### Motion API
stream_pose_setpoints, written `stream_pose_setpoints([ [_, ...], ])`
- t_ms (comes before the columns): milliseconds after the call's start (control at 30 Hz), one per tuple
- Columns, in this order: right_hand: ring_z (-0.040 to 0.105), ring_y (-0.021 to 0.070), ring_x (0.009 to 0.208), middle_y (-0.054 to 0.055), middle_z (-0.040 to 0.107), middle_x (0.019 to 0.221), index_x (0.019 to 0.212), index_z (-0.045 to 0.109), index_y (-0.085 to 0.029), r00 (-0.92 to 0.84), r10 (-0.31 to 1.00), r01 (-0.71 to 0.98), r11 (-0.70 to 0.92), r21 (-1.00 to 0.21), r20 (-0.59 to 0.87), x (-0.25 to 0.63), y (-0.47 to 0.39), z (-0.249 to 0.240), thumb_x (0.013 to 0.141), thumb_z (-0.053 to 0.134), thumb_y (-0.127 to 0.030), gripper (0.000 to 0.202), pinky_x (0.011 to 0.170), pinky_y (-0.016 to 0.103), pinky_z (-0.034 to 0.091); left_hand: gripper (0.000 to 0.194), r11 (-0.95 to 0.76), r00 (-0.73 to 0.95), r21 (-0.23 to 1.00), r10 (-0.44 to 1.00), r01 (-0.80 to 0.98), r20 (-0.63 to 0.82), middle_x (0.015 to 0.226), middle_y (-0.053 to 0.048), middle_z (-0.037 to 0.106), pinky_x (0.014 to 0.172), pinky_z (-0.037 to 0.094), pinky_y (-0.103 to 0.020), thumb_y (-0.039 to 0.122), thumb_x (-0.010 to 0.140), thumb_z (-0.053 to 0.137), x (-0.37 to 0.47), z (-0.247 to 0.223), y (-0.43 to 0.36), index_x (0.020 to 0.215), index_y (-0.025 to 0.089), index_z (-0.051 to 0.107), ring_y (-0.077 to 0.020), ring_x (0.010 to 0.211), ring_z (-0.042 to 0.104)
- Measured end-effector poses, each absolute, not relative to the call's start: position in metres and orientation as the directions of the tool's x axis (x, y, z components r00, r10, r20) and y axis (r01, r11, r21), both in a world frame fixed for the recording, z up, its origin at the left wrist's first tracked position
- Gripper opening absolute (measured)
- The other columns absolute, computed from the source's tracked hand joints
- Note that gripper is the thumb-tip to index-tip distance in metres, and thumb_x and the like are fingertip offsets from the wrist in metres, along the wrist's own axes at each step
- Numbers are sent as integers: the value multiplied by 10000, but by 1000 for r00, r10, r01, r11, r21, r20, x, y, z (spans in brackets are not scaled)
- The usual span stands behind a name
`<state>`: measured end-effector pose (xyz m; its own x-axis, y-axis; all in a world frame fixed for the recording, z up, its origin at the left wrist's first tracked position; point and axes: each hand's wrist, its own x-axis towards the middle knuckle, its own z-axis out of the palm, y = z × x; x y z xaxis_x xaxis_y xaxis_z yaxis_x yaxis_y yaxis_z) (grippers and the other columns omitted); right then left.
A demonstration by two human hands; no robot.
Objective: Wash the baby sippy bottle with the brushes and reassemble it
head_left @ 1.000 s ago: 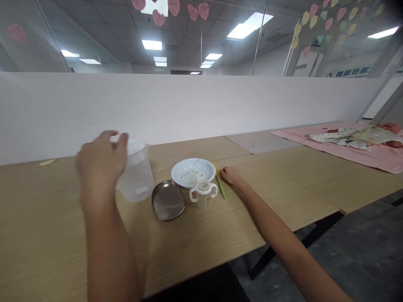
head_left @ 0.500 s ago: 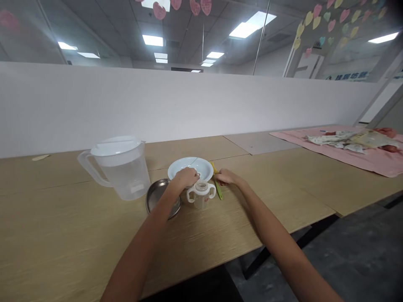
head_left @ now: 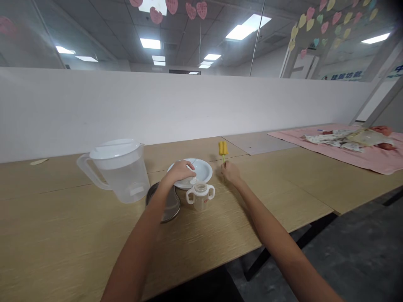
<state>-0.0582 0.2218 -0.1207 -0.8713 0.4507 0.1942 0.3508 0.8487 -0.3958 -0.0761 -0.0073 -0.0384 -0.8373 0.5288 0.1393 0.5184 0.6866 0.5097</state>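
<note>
Right hand [head_left: 229,172] pinches the light, flexible bottle brush [head_left: 223,149] upright by its thin stem at frame centre; left hand [head_left: 179,171] curls over the plate [head_left: 203,168], grip contents indiscernible.

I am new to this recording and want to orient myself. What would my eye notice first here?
Probably the right hand, holding a yellow-tipped brush upright above the wooden table. The left hand rests on the white plate, just behind a small two-handled bottle. A large clear pitcher stands at the left, with a metal tray beside it.
</note>
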Motion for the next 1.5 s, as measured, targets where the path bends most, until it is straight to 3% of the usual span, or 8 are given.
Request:
stream_pose_setpoints([
  [167, 578, 187, 813, 111, 627, 928, 1137, 515, -115, -802, 372, 194, 902, -385, 468, -50, 201, -115, 967, 226, -250, 361, 678, 238, 360, 259, 50, -933, 963, 267, 265, 243, 788, -62, 620, 643, 505, -261, 307, 615, 695, -82, -32, -8, 783, 120, 634, -145, 688, 573],
  [367, 559, 172, 872, 102, 620, 1006, 1156, 533, -134, -743, 60, -174, 944, -279, 667, -39, 177, -117, 954, 250, -264, 372, 770, 227, 372, 251, -410, -930, 910, 309, 59, 199, 773, -42, 593, 705, 539, -273, 265, 635, 714, -86, -24, -9, 801, 108, 610, -118, 709, 581],
  [600, 572, 167, 831, 85, 639, 942, 1082, 572, -144, -742, 78, -212, 915, -343, 666, -38, 181, -122, 937, 276, -278, 356, 745, 215, 387, 167, -416, -931, 906, 297, 74, 213, 869, -89, 640, 800, 529, -324, 219, 697, 648, -80, -19, -10, 810, 100, 618, -157, 779, 625],
  [800, 571, 166, 804, 85, 638, 915, 1066, 570, -126, -713, 100, -258, 883, -391, 694, -38, 181, -121, 921, 284, -298, 365, 730, 219, 398, 375, -250, -884, 920, 287, 302, 368, 970, -76, 661, 851, 477, -303, 132, 551, 720, -61, -13, -6, 921, 128, 660, -202, 916, 607],
  [967, 568, 163, 781, 86, 641, 922, 1110, 568, -115, -728, 72, -316, 847, -427, 682, -34, 179, -121, 902, 328, -358, 400, 734, 231, 417, 259, -176, -880, 896, 185, 408, 437, 913, -78, 665, 830, 466, -273, 201, 616, 706, -58, -14, -4, 858, 113, 672, -172, 870, 602],
  [1167, 591, 167, 818, 94, 646, 976, 1067, 616, -112, -679, 91, -406, 780, -476, 729, -34, 179, -122, 895, 356, -413, 434, 765, 240, 440, 257, -301, -927, 922, 207, 242, 311, 858, -59, 650, 758, 475, -273, 313, 637, 718, -65, -16, -3, 813, 131, 674, -148, 795, 585],
  [1333, 616, 183, 797, 66, 673, 898, 882, 687, -138, -651, 135, -468, 704, -535, 747, -37, 180, -124, 890, 395, -428, 412, 714, 248, 468, 281, -228, -941, 942, 178, 245, 288, 1030, -62, 641, 869, 405, -303, 352, 649, 718, -63, -13, -4, 859, 167, 693, -210, 1018, 540],
  [1500, 619, 168, 698, 59, 681, 816, 836, 697, -154, -517, 35, -568, 733, -374, 855, -38, 182, -126, 874, 474, -362, 308, 650, 249, 450, 198, -428, -920, 902, 326, 62, 217, 1082, -76, 622, 950, 357, -272, 255, 688, 689, -62, -10, -2, 846, 136, 683, -178, 1063, 522],
])
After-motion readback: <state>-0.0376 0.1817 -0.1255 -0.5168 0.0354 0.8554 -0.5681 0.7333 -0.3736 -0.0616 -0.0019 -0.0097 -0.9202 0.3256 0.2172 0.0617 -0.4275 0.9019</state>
